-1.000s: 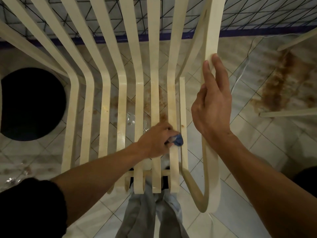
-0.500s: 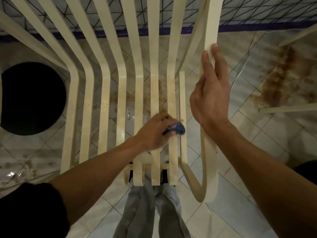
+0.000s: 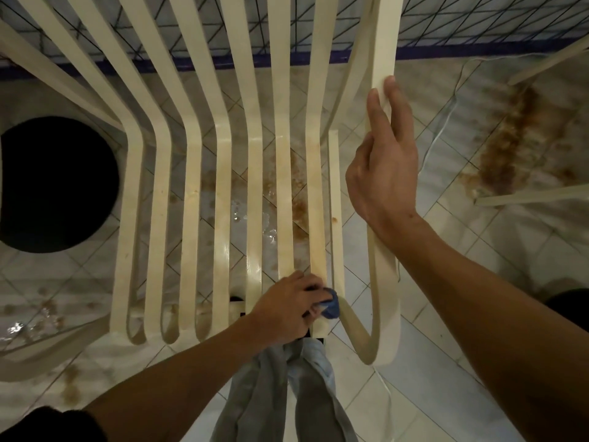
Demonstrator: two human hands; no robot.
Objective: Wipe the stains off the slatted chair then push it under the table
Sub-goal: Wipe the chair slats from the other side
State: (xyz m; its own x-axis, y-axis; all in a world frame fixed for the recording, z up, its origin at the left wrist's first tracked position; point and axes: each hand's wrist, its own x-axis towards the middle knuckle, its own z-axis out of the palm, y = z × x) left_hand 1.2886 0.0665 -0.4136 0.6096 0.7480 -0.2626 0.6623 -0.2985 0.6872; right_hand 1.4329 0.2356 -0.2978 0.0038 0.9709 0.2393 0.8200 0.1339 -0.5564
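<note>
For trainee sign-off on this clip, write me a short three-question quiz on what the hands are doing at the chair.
1. True or false: the left hand holds a blue cloth at the near end of the slatted chair seat.
2. The right hand rests on: A) the chair's right armrest; B) the person's knee; C) the cloth.
3. Missing word: the floor tiles seen between the slats carry ____ stains.

Key: 1 true; 2 A; 3 brown.
</note>
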